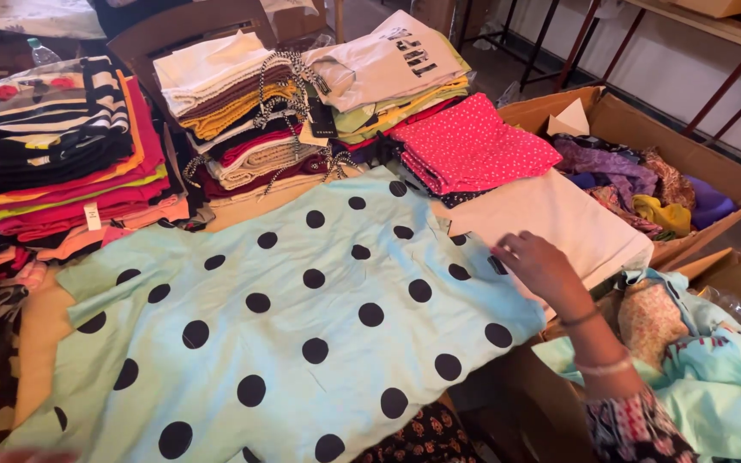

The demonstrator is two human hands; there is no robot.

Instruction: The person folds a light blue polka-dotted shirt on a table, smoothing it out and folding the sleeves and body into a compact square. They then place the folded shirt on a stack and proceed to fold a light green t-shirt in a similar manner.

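Note:
A light blue garment with large black polka dots (pixel 302 317) lies spread flat across the table in front of me. My right hand (pixel 535 264) rests on its right edge, fingers bent and pressing the cloth, with bangles on the wrist. Under that edge a cream folded cloth (pixel 568 223) shows. Of my left hand only a blurred sliver (pixel 32 456) shows at the bottom left edge, by the garment's lower corner; whether it holds anything cannot be told.
Stacks of folded clothes stand behind: striped and pink ones (pixel 53 146) at left, knitwear (pixel 242 111) in the middle, a pink dotted piece (pixel 473 141) at right. An open cardboard box (pixel 713 171) of mixed fabrics sits at right, and light blue cloth (pixel 722 386) lies lower right.

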